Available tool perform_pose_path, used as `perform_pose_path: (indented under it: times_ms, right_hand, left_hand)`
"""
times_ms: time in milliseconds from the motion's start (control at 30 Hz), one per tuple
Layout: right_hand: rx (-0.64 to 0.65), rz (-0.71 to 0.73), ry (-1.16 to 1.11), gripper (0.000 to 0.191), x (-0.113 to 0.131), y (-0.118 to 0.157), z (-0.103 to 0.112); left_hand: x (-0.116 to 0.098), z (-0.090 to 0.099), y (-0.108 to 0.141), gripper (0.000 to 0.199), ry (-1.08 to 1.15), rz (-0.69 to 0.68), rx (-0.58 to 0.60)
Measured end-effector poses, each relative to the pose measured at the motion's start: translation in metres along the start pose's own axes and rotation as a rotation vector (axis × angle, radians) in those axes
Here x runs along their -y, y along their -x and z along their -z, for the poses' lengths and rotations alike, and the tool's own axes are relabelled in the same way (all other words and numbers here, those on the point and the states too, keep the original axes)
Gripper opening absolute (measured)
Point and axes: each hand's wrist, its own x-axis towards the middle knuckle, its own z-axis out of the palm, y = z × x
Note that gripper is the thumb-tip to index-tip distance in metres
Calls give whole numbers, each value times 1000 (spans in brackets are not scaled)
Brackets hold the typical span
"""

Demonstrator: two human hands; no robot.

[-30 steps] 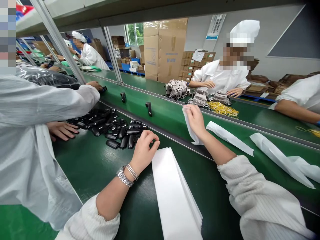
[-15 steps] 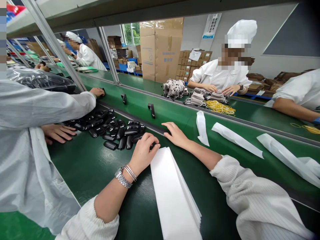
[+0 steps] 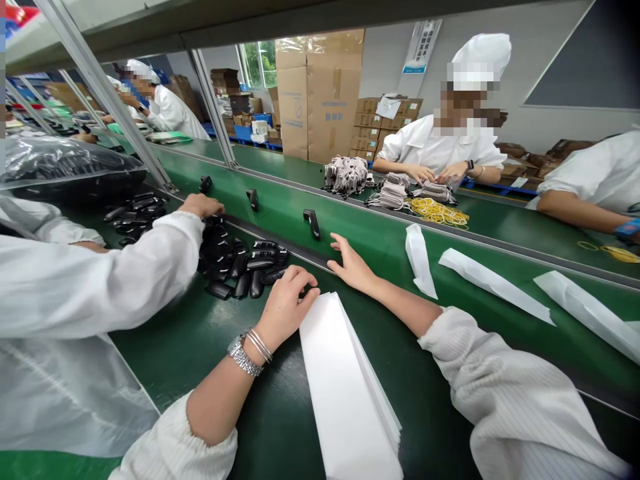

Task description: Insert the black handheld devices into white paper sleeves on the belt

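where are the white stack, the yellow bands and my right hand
White stack (image 3: 345,393): head view, middle of its top face.
Yellow bands (image 3: 440,212): head view, middle of the heap.
Right hand (image 3: 355,268): head view, back of the hand.

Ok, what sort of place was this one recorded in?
Most likely a factory packing or assembly line: a long green belt bears black parts and white strips, people in white caps work alongside, and cardboard boxes stand behind.

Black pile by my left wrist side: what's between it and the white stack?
The left hand, fingers curled, lies between the black pile and the white stack, as the head view shows.
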Motion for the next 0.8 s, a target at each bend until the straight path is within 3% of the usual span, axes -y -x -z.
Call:
perform_pose_path:
  times_ms: [800]
  right_hand:
    - [-26, -39, 75, 69, -4, -3, 2]
  left_hand:
    - [-1, 1, 1, 9, 1, 14, 48]
